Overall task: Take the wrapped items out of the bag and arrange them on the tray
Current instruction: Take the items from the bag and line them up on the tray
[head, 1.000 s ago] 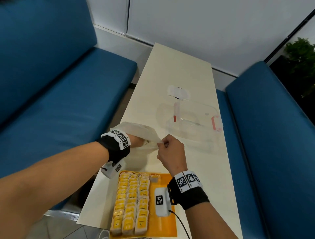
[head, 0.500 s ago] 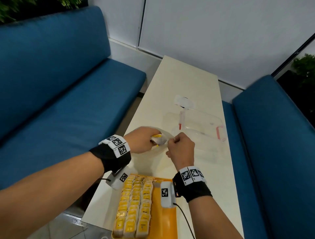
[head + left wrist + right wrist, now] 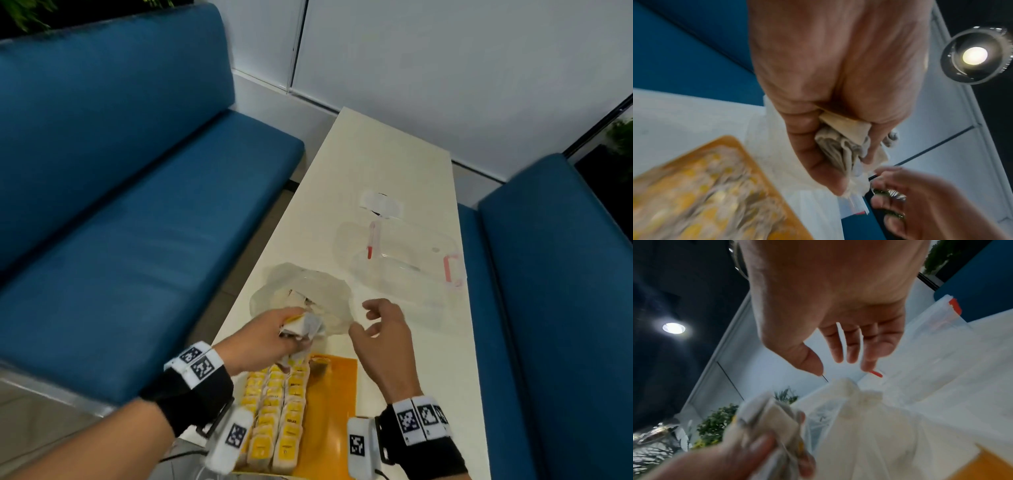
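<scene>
My left hand (image 3: pixel 274 334) grips a bunch of wrapped items (image 3: pixel 303 325), white-and-yellow sachets, just above the near edge of the clear plastic bag (image 3: pixel 308 294). The left wrist view shows the wrapped items (image 3: pixel 840 146) bunched in the curled fingers of that hand (image 3: pixel 828 113). My right hand (image 3: pixel 380 329) hovers beside the bag with fingers spread and holds nothing; the right wrist view confirms this hand (image 3: pixel 838 345) is empty above the bag (image 3: pixel 869 426). The orange tray (image 3: pixel 337 411) lies near me with rows of sachets (image 3: pixel 274 418) filling its left half.
A clear plastic container with red clasps (image 3: pixel 411 260) sits behind the bag on the cream table (image 3: pixel 394 154). Blue benches (image 3: pixel 137 222) flank the table on both sides. A small clear lid (image 3: pixel 382 202) lies further back.
My left hand has pulled out of the bag toward the tray with a bunch of sachets. My right hand has let go of the bag's edge and spread its fingers.
</scene>
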{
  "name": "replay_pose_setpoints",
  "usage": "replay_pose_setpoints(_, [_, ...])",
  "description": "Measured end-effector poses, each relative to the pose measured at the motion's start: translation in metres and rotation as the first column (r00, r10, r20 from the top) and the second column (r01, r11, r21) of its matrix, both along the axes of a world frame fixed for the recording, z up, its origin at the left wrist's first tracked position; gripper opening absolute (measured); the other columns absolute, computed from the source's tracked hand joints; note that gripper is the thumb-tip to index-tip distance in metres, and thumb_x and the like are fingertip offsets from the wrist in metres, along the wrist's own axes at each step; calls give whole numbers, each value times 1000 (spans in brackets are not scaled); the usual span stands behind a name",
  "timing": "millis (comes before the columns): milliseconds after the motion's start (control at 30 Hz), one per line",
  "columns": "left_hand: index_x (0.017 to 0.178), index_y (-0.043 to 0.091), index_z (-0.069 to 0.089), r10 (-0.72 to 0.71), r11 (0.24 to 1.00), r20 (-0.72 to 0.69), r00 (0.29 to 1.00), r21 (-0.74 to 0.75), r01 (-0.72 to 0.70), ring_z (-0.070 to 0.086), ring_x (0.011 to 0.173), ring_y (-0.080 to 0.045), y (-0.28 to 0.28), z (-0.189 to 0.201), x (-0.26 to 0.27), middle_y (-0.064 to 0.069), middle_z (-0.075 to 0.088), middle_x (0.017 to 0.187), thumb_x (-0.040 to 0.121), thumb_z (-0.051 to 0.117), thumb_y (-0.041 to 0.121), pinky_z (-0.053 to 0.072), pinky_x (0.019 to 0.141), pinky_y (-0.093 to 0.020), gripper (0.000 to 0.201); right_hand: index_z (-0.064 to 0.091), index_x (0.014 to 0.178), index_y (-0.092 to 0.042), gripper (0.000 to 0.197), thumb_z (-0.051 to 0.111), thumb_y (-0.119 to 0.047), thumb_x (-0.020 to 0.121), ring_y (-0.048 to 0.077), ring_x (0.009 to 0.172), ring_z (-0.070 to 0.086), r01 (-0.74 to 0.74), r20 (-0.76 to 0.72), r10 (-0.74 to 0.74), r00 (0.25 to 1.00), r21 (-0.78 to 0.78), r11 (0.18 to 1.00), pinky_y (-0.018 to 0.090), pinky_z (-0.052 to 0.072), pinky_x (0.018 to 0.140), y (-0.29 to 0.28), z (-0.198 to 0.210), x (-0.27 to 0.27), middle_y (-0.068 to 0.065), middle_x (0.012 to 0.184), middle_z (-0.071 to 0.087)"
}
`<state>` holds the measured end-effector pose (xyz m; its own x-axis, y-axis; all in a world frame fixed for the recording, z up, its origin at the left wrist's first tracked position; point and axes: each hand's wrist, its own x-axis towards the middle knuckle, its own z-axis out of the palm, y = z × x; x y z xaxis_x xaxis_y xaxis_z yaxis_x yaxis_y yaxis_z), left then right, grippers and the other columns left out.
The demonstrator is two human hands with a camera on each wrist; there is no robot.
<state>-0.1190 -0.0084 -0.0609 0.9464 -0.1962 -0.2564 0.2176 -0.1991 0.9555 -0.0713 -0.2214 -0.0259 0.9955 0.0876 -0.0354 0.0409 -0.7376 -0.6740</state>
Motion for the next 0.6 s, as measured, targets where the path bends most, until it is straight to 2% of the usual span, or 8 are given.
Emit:
replay_pose_setpoints(67, [120, 34, 68, -15, 1000, 12, 1000, 4, 15, 72, 97, -7, -5, -11, -12, 13, 74, 110, 93, 74, 20, 60, 72, -29, 31, 63, 106, -34, 23, 69, -22, 88, 3, 82, 60, -94, 67, 88, 994, 105, 990, 13, 47, 68, 3, 13, -12, -12, 101, 57])
replay_pose_setpoints(133, [116, 37, 69, -44, 998, 41, 998, 39, 42, 69, 100, 1, -12, -19, -20, 21, 74, 108, 91, 75, 18, 55, 87, -25, 32, 68, 100, -36, 11, 68, -30, 90, 1, 86, 60, -225, -61, 236, 970, 147, 963, 12, 47, 72, 15, 18, -23, -12, 99, 60])
replay_pose_setpoints(233, [124, 34, 68, -58, 998, 41, 997, -8, 58, 69, 107, -1, -19, -23, -25, 18, 74, 114, 91, 73, 14, 55, 95, -27, 39, 69, 91, -38, 4, 67, -41, 89, -1, 90, 59, -335, -248, 344, 905, 78, 939, 11, 43, 74, 28, 7, -32, -11, 100, 61])
replay_pose_setpoints(333, [122, 28, 68, 16, 994, 6, 1000, -105, -15, 71, 106, -9, -20, -25, -26, 8, 75, 113, 87, 77, 12, 59, 93, -36, 40, 71, 87, -33, 6, 73, -37, 83, 1, 87, 60, -257, -266, 272, 925, 90, 962, 12, 46, 71, 32, -10, -34, -8, 95, 62])
replay_pose_setpoints(433, [124, 25, 68, 54, 966, -102, 993, -248, -78, 72, 106, -19, -18, -29, -28, 0, 75, 115, 85, 77, 4, 61, 84, -36, 45, 73, 89, -35, 10, 74, -41, 81, 11, 79, 66, -184, -287, 238, 928, 201, 962, 34, 59, 74, 31, -18, -39, -7, 92, 67])
replay_pose_setpoints(500, [122, 26, 69, 51, 948, -161, 986, -301, -99, 72, 106, -24, -16, -31, -32, -5, 75, 116, 84, 80, 5, 61, 80, -36, 45, 77, 88, -29, 16, 70, -43, 87, 18, 75, 70, -133, -328, 231, 916, 295, 946, 38, 61, 67, 31, -14, -42, -2, 87, 72])
replay_pose_setpoints(533, [122, 26, 69, 46, 941, -183, 982, -322, -104, 72, 106, -26, -14, -32, -34, -7, 75, 116, 82, 82, 8, 61, 83, -42, 46, 78, 87, -22, 22, 67, -41, 91, 20, 74, 71, -90, -365, 221, 904, 344, 935, 38, 62, 63, 31, -12, -42, 2, 85, 73])
replay_pose_setpoints(600, [126, 25, 68, 25, 924, -215, 976, -367, -105, 71, 111, -32, -11, -35, -36, -11, 74, 119, 80, 84, 14, 56, 95, -59, 50, 77, 86, -11, 27, 65, -33, 95, 22, 74, 72, -10, -426, 195, 884, 398, 917, 39, 62, 60, 30, -9, -41, 8, 84, 73])
